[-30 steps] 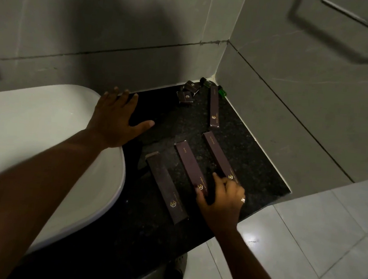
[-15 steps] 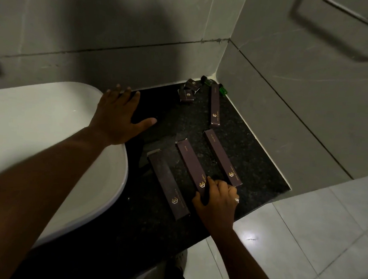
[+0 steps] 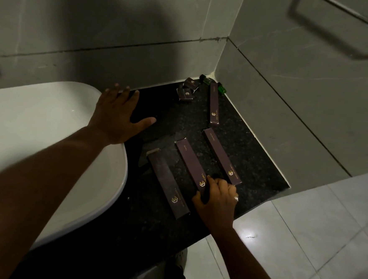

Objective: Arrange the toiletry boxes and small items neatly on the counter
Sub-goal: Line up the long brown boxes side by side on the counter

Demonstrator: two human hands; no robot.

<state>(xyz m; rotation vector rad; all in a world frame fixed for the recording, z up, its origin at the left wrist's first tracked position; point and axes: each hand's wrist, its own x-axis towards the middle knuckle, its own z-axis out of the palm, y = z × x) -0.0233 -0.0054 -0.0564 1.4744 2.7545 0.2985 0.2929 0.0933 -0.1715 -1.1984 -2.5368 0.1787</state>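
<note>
Toiletry boxes lie on dark speckled bench (image 3: 247, 157), wedged in a tiled corner w/ white basin (image 3: 47, 151) on the left. Bench front edge drops to floor tiles (image 3: 302, 234); bare stone between basin rim and boxes. Left hand (image 3: 117, 117) flat, fingers spread, holding nothing, across basin rim and bench. Three long boxes run roughly parallel, gaps between: left box (image 3: 169, 184), middle box (image 3: 191, 163), right box (image 3: 221, 156) nearest the front-right edge. Right hand (image 3: 217, 198) grips near end of middle box, close to bench edge. Fourth long box (image 3: 214, 103) along right wall. Two small boxes (image 3: 187, 89) at back, beside green bottles (image 3: 221, 90) in the corner.
</note>
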